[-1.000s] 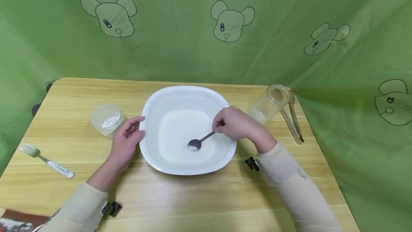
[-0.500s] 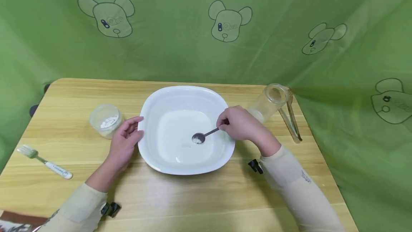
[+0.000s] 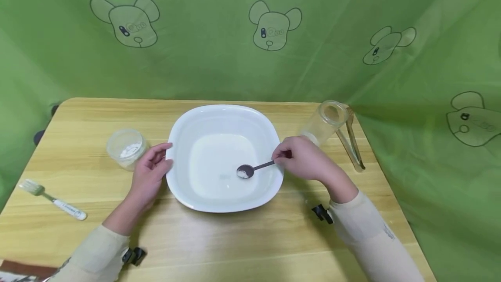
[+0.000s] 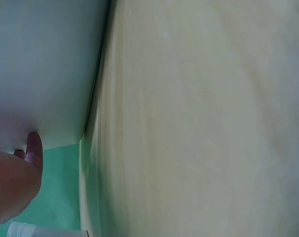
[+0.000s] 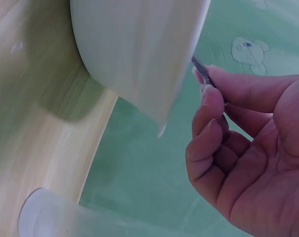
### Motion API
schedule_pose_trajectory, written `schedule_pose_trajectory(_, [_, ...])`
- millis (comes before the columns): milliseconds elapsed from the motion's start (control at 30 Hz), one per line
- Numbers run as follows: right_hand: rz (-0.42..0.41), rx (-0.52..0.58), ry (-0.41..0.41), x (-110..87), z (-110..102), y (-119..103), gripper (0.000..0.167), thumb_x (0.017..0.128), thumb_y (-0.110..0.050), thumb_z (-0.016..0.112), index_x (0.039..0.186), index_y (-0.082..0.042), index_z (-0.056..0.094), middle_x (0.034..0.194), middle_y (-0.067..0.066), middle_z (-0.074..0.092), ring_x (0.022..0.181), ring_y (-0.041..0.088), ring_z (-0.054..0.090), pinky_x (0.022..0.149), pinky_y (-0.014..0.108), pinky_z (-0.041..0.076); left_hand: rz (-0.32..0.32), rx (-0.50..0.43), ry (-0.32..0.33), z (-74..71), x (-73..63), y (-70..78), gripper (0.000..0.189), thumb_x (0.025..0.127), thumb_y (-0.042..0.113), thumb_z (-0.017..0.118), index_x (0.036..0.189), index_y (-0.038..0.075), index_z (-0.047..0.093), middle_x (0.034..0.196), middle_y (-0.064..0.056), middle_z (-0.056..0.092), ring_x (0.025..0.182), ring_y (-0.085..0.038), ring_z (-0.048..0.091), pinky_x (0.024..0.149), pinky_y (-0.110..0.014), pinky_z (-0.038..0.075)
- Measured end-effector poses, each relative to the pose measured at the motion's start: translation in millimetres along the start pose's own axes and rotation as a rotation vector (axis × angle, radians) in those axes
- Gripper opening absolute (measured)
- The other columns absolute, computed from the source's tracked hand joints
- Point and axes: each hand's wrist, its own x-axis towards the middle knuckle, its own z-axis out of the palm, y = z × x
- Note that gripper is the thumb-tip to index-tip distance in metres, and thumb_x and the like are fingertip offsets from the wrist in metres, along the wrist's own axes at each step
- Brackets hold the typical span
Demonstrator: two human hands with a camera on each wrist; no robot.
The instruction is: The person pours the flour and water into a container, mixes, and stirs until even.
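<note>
A small dark spoon with white grains in its bowl is over the inside of a white basin. My right hand pinches its handle between thumb and fingers above the basin's right rim; the right wrist view also shows the dark handle in that pinch. On the opposite side, my left hand rests its thumb and forefinger against the rim, set apart from each other. In the left wrist view, its fingertips touch the basin's outer wall.
Beside the left hand stands a clear round tub holding white grains. A fork with a white handle lies at the far left. A tall clear jar and metal tongs are at the right, near the table's edge.
My right hand has shifted to the right and toward me, bringing the spoon with it across the basin. The left hand has stayed at the rim.
</note>
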Motion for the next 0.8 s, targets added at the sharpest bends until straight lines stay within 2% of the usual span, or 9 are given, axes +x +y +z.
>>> schedule_pose_trajectory(233, [0.058,0.14,0.154,-29.1,-5.6,10.6,0.01,0.088,-0.002,0.072,0.09,-0.011,0.077,0.073,-0.001,0.06,0.066,0.019,0.051,0.055,0.03,0.046,-0.02,0.015,0.006,1.5,-0.4,2.2,0.042,0.091,-0.012,0.053,0.133,-0.008,0.052,0.139,-0.026,0.052,0.122,-0.018,0.055,0.103,-0.024,0.045])
schedule_pose_trajectory(400, [0.115,0.267,0.238,-52.1,-9.2,23.8,0.008,0.089,-0.003,0.072,0.093,-0.008,0.076,0.073,0.004,0.062,0.062,0.02,0.052,0.051,0.028,0.045,-0.031,0.01,0.008,2.6,-1.2,3.6,0.043,0.091,-0.012,0.053,0.134,-0.007,0.053,0.141,-0.026,0.05,0.124,-0.018,0.054,0.104,-0.024,0.044])
schedule_pose_trajectory(633, [0.167,0.428,0.329,-91.8,-9.7,45.1,0.01,0.094,-0.003,0.067,0.101,0.001,0.072,0.079,0.013,0.066,0.07,0.023,0.059,0.058,0.027,0.051,-0.052,0.012,0.015,4.2,-1.7,4.5,0.043,0.092,-0.011,0.053,0.134,-0.006,0.052,0.14,-0.024,0.051,0.122,-0.018,0.055,0.103,-0.023,0.045])
schedule_pose_trajectory(800, [0.204,0.529,0.377,-121.0,-1.1,63.9,0.013,0.096,0.001,0.063,0.104,0.009,0.068,0.081,0.013,0.066,0.073,0.022,0.061,0.061,0.025,0.054,-0.058,0.02,0.015,4.3,-1.7,6.0,0.043,0.093,-0.009,0.053,0.135,-0.006,0.052,0.142,-0.024,0.05,0.125,-0.019,0.053,0.105,-0.023,0.042])
